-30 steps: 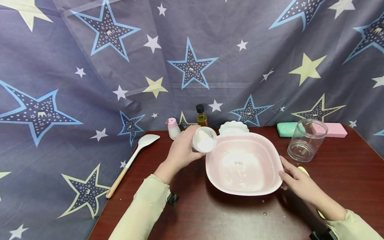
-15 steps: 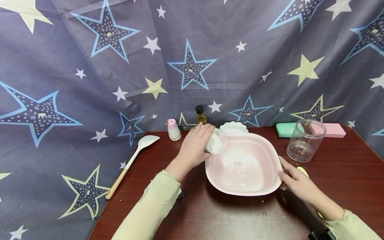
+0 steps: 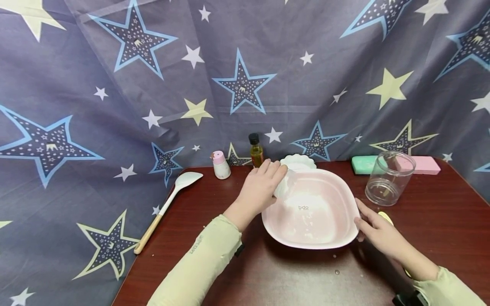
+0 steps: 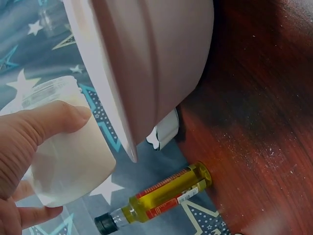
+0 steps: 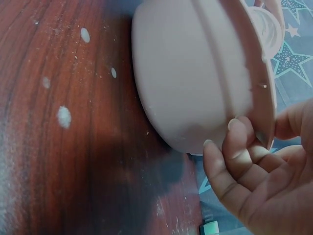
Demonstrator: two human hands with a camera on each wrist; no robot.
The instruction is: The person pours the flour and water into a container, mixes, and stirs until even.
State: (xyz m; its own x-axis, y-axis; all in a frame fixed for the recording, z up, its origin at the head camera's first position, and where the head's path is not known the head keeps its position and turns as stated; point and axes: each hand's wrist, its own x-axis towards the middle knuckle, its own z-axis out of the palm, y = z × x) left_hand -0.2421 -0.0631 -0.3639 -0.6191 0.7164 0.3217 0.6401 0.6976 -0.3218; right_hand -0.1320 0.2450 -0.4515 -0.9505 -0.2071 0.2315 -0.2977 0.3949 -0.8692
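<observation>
A pink basin [image 3: 342, 192] stands mid-table on the dark wooden top. My left hand [image 3: 262, 187] grips a small clear jar [image 3: 283, 186] of white powder and tilts it mouth-down over the basin's far left rim. The left wrist view shows that jar [image 4: 68, 156] in my fingers [image 4: 29, 137], just outside the basin wall [image 4: 156, 63]. White powder lies on the basin's bottom. My right hand [image 3: 373, 231] holds the basin's right rim, thumb on top. In the right wrist view its fingertips [image 5: 234, 132] press the outer wall [image 5: 186, 83].
A white spatula [image 3: 168, 204] with a wooden handle lies at the left. A pink-capped shaker [image 3: 221, 165], an oil bottle [image 3: 256, 151], and a white scalloped dish [image 3: 297, 162] stand behind the basin. An empty clear jar [image 3: 389, 178], green [image 3: 363, 164] and pink [image 3: 425, 165] blocks sit far right.
My left hand has carried the powder jar rightward over the basin's rim and tipped it from mouth-toward-me to mouth-down. The right hand has stayed on the rim.
</observation>
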